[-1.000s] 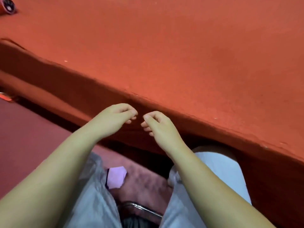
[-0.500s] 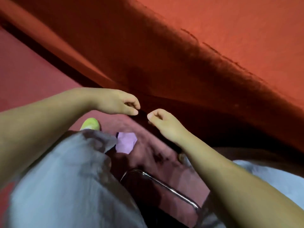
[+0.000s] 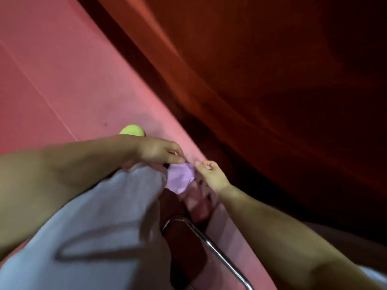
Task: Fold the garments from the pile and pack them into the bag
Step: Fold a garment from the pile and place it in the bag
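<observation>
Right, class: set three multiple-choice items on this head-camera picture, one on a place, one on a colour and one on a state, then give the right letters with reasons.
1. Where does the small lilac cloth piece lie?
A. on the yellow-green rounded thing
B. low between the two hands
C. round the chrome tube

2. What colour is the rounded thing behind the left forearm?
A. yellow-green
B. blue
C. black

3. How is the right hand held?
A. flat, fingers spread
B. fingers curled, fingertips at the cloth's edge
C. wrapped round the chrome tube

Answers: 1 B, the cloth shows just under the left hand and the right hand. 2 A, it shows yellow-green against the pink floor. 3 B, its fingers bend inward beside the lilac edge; blur hides any real pinch.
</observation>
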{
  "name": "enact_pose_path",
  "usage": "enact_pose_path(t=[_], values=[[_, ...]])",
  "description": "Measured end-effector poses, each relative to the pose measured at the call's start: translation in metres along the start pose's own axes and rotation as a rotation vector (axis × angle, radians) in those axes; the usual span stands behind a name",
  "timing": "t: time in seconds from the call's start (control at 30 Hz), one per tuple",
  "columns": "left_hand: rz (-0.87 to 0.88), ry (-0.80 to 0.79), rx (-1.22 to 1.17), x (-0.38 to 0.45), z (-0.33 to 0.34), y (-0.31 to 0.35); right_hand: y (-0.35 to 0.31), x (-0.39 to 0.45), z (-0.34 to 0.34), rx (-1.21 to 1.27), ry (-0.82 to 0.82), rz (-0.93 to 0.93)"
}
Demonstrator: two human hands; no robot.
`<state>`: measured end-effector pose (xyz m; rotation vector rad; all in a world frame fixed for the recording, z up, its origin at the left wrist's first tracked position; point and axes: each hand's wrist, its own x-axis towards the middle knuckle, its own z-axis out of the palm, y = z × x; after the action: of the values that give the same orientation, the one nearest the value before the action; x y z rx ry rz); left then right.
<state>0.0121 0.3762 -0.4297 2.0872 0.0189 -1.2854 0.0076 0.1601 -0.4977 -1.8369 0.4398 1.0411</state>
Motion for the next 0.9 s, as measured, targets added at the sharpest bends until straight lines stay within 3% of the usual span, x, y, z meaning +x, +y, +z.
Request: enact_pose_path(t=[0.13,0.23,0.4,0.53,0.63,0.77,0.9], values=[[-0.003,0.050,0.014,0.013,0.001,-0.013,0.026,0.023,0.019,0.135,0.043,0.224],[0.012,-0.008,-0.051,0.022,0.006,-0.013,0.052,0.049,0.042,0.133,0.020,0.253],[-0.058,-0.029,-0.287,0.031,0.009,-0.025,0.072,0.077,0.069,0.212,0.061,0.189],[-0.118,0.024,-0.406,0.035,0.013,-0.031,0.048,0.065,0.069,0.269,-0.033,0.099],[-0.131,0.051,-0.461,0.031,0.004,-0.029,0.026,0.050,0.060,0.325,0.021,0.082],[-0.061,0.118,-0.294,0.009,-0.011,-0.013,-0.006,0.011,0.037,0.416,0.097,-0.035],[0.039,0.140,-0.346,-0.023,-0.020,0.033,-0.042,-0.047,0.007,0.522,0.121,-0.203]])
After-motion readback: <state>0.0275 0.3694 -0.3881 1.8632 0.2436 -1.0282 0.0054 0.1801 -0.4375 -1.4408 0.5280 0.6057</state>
